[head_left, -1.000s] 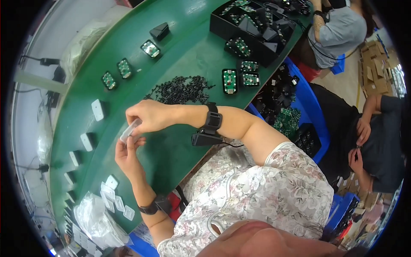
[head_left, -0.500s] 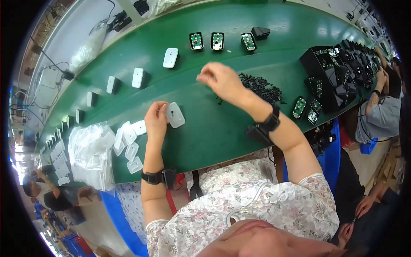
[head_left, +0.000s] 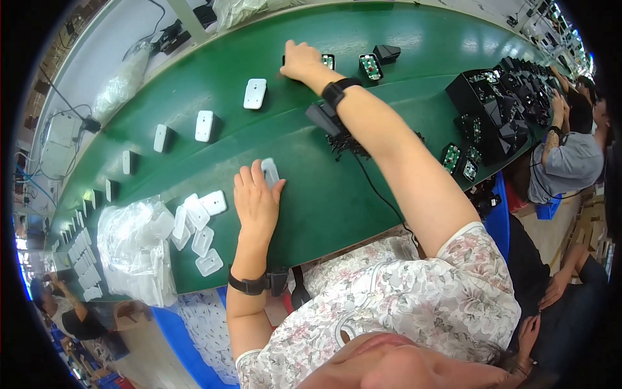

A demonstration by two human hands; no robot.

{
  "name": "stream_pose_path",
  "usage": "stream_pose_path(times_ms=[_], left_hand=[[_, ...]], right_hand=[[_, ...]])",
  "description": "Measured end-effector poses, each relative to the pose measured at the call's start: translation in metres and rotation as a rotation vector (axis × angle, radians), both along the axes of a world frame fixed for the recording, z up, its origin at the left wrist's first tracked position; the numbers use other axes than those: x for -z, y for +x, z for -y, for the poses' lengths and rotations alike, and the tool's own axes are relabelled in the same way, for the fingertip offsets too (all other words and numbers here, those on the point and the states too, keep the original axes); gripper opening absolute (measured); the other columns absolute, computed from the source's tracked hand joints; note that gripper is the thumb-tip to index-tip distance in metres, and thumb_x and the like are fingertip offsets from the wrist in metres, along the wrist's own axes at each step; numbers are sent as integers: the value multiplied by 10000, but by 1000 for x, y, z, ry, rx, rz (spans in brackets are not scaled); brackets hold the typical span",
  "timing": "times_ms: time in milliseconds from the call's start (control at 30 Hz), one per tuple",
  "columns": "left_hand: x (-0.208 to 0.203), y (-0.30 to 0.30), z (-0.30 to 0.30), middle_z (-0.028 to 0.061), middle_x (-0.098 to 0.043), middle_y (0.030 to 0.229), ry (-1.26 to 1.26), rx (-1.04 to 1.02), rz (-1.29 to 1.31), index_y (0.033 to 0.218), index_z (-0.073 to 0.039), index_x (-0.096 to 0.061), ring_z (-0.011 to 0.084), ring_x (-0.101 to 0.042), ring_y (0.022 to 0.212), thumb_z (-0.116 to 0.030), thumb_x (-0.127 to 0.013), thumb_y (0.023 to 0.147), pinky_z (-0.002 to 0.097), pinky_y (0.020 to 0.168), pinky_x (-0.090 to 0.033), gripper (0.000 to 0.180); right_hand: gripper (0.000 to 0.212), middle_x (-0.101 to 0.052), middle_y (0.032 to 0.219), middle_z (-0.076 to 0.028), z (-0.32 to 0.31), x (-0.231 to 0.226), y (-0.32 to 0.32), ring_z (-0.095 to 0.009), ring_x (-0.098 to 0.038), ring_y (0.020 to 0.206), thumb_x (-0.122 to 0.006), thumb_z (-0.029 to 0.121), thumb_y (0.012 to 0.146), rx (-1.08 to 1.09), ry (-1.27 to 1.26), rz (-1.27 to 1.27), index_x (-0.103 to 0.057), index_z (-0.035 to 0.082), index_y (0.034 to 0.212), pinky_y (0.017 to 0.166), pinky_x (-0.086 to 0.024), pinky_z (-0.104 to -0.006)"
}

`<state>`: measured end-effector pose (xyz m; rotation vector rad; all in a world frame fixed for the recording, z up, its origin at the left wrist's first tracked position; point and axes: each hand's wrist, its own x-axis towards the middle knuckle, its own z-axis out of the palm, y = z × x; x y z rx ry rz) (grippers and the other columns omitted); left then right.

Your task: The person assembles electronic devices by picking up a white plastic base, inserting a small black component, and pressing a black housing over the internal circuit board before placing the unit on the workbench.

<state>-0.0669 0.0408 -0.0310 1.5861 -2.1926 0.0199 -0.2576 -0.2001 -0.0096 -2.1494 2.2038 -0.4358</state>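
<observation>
My left hand [head_left: 257,198] rests low over the table, fingers stretched forward. Between its index finger and thumb lies a translucent white plastic cover [head_left: 271,172], partly hidden by the hand. At the far side, my right hand [head_left: 302,60] is closed over the leftmost black housing, which it almost wholly covers. Just right of it stands another black housing with a green circuit board [head_left: 328,61], then a third such housing [head_left: 370,67]. Beneath my right forearm sits a pile of small black parts [head_left: 346,144], partly hidden.
White-topped units [head_left: 255,94] run in a curved row to the left. Loose white covers [head_left: 202,241] lie beside a clear plastic bag [head_left: 133,253]. At right are a black bin [head_left: 464,94] of housings and a co-worker [head_left: 565,162]. A cable hangs from my right wrist.
My right hand has reached away from me, from above the middle of the table to the leftmost black housing. My left hand has shifted slightly right and nearer, now covering more of the white cover.
</observation>
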Motion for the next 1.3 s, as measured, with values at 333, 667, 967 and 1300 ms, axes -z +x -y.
stream_pose_path(times_ms=[333,667,967,1300], left_hand=[[-5,4,6,174,-533,1080,64,327,-296,1189,5,-461,351,-486,1030,86,-646,657,407,902,-415,569],[-7,27,-3,187,-534,1190,145,180,-541,1282,-21,-436,341,-533,1067,87,-543,778,402,898,-445,527],[3,26,-14,126,-464,1355,123,299,-338,1293,-47,-481,297,-442,1248,122,-436,758,375,1031,-371,562],[3,21,-19,104,-457,1367,18,269,-67,1319,-46,-453,273,-467,1228,20,-475,791,383,1018,-380,532]], right_hand=[[391,-538,1052,-99,-141,2,-7,-248,-549,968,-673,104,710,-599,143,725,-576,58,1086,866,-451,-327],[351,-599,1077,-107,-198,-20,3,-296,-555,1026,-660,33,753,-801,-26,433,-579,41,1095,891,-454,-369],[360,-612,1113,-108,-200,-4,3,-284,-566,1036,-660,40,755,-877,32,376,-595,44,1110,896,-461,-359],[421,-590,1138,-82,-217,10,8,-271,-582,1003,-635,-44,731,-822,-162,299,-590,69,1134,819,-512,-333]])
